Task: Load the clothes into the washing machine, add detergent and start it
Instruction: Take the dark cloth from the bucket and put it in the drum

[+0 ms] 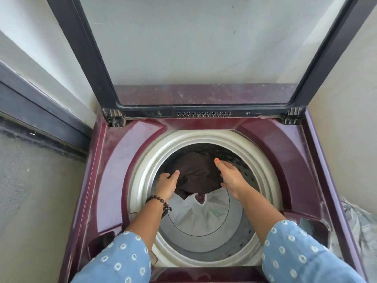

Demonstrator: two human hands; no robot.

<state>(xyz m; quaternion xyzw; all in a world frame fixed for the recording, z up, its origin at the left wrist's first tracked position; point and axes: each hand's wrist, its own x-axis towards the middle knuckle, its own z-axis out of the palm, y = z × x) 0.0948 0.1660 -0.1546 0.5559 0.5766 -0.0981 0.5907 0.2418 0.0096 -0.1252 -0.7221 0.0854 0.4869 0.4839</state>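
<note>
Blue patterned sleeves point(302, 254) lie nearest the lens, both forearms reaching down through the drum opening. Left hand point(166, 183): fingers point(175, 174) loosely curled at the left edge of a dark brown garment point(195, 174); whether they pinch the cloth or merely touch it cannot be told. Right hand point(230, 176): fingers point(217, 161) extended and relaxed, laid against the right side of the same garment, with no closed grip evident. The garment sits inside the drum point(234, 160), bunched toward the rear wall and partly covering the white agitator plate point(204, 213) at the bottom, much of which shows bare toward the front. A bead bracelet point(161, 203) is on the left wrist. Outward, the pale tub ring point(142, 166) and maroon top of the washing machine point(114, 160) surround the opening; the glass lid point(193, 48) stands raised against the wall. A crumpled plastic bag point(363, 227) lies to the right of the machine. Assessment: loading has begun, with one item visible in the drum; whether further clothes await cannot be determined, none being in view. No detergent container is seen, and no sign of powder or liquid in the drum. Detergent, lid closure and starting are judged outstanding.
</note>
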